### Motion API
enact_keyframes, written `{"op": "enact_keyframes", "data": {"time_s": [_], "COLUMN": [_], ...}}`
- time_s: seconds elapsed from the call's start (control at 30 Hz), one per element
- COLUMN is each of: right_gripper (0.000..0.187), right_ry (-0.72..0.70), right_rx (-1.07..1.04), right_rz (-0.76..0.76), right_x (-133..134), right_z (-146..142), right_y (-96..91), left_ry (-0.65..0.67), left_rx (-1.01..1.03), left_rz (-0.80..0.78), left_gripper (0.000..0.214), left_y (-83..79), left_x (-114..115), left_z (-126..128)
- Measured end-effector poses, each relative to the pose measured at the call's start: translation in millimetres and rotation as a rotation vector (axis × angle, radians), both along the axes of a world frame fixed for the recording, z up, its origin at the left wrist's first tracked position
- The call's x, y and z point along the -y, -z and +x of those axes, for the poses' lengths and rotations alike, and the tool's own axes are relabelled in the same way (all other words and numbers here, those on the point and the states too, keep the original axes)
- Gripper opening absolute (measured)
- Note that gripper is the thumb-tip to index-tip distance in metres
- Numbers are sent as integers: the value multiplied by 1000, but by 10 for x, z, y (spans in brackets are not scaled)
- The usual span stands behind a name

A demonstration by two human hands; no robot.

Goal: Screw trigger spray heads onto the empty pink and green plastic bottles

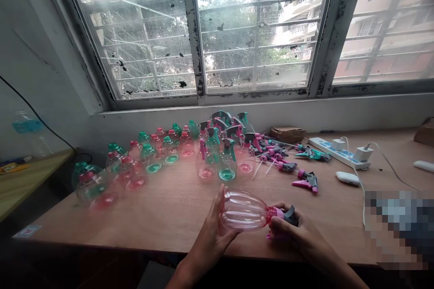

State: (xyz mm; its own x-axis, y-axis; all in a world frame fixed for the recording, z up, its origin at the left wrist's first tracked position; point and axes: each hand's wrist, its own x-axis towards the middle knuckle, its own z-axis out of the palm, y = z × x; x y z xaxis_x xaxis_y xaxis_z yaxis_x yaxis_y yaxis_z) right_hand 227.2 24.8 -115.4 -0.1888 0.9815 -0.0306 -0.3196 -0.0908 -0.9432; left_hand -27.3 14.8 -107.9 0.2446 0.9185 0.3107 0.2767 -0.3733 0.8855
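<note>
A clear pink spray bottle (244,210) lies on its side in the air between my hands, above the table's front edge. My left hand (217,223) is closed round its base end. At the neck, my right hand (288,225) grips the pink and grey spray head (289,216), which sits on the bottle's mouth; whether it is fully screwed down I cannot tell. Behind stand several bottles with spray heads on, among them a green one (227,165). Loose pink and grey spray heads (308,183) lie to the right of these.
Open-topped pink and green bottles (135,174) stand in rows at the left of the table (152,216). A white power strip (339,152) with plugs and cables lies at the right, near a white mouse-like object (348,178). Brown cardboard (288,134) rests by the wall.
</note>
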Motion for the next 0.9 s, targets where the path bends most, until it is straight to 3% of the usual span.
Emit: {"op": "enact_keyframes", "data": {"time_s": [0.2,0.4,0.6,0.8,0.9], "right_gripper": [41,42,41,40,41], "right_ry": [-2,13,1,-16,-14], "right_rx": [-32,-59,-53,-44,-41], "right_rz": [-7,-11,-3,-1,-1], "right_x": [5,-1,-3,-7,-6], "right_z": [1,5,12,18,22], "right_y": [-5,16,26,20,15], "left_ry": [8,26,27,33,42], "left_rx": [4,29,12,-4,-4], "left_rz": [-51,27,-27,19,-5], "left_gripper": [115,96,118,99,108], "left_y": [-26,-24,29,12,54], "left_x": [17,13,-9,-2,-2], "left_z": [2,5,-5,-17,-25]}}
